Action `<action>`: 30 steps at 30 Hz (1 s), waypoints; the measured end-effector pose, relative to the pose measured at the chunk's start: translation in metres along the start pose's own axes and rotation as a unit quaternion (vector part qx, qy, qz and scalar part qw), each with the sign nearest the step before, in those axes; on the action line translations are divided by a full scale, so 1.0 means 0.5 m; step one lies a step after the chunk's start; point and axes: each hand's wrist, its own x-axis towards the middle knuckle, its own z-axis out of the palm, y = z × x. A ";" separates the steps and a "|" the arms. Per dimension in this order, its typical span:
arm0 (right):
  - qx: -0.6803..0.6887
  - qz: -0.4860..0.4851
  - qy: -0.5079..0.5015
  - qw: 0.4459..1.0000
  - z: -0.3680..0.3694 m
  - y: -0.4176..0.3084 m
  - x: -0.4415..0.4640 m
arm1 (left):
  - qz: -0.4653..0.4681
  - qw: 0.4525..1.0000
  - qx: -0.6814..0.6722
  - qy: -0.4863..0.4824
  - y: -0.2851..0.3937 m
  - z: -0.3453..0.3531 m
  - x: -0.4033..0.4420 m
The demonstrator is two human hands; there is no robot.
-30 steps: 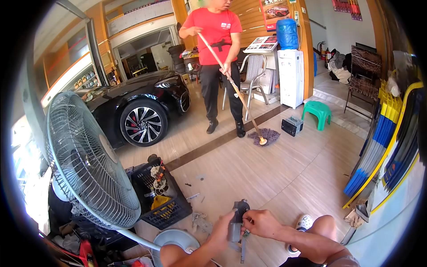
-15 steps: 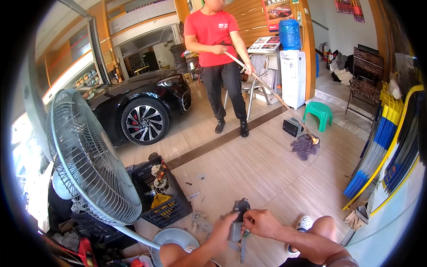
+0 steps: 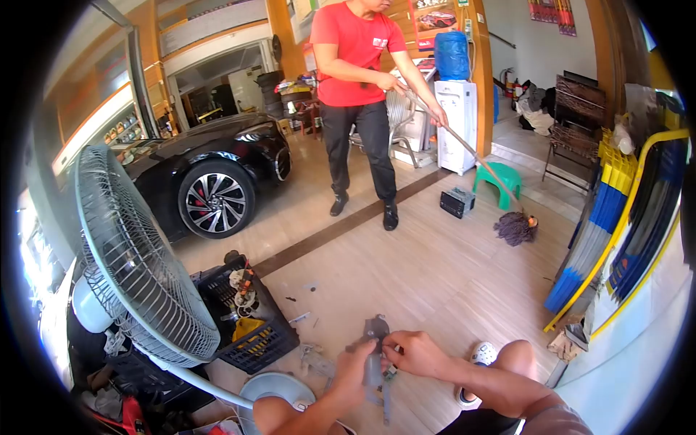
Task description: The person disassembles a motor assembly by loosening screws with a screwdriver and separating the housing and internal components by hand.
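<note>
Between my knees, my left hand [image 3: 353, 368] is closed around a small motor-like part [image 3: 375, 328] with a black head and a grey cylindrical body. My right hand [image 3: 419, 355] pinches at the right side of its black head. Whatever lies between those right fingertips is too small to make out. Just below the hands, a thin grey strip [image 3: 386, 409] and a small greenish piece [image 3: 391, 373] show, partly hidden.
To the left stand a large fan [image 3: 141, 254], a black crate [image 3: 281, 346] of tools and parts, and a round grey basin [image 3: 293, 389]. Ahead, a person in a red shirt [image 3: 355, 54] holds a mop [image 3: 516, 228] near a car stereo [image 3: 457, 203] and green stool [image 3: 500, 183].
The view has turned slightly right. The other person's mop has swung to the right, away from the stereo. My hands keep the same hold on the motor-like part.
</note>
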 end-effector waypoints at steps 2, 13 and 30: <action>-0.003 0.021 0.015 1.000 -0.004 -0.009 0.002 | 0.017 0.999 0.018 0.030 0.009 0.013 -0.011; 0.048 0.012 0.082 0.995 -0.015 -0.084 0.040 | 0.126 0.983 -0.020 -0.135 0.060 -0.015 -0.026; -0.019 -0.045 0.054 0.997 -0.007 -0.081 0.057 | 0.109 0.987 -0.042 -0.115 0.055 -0.033 -0.015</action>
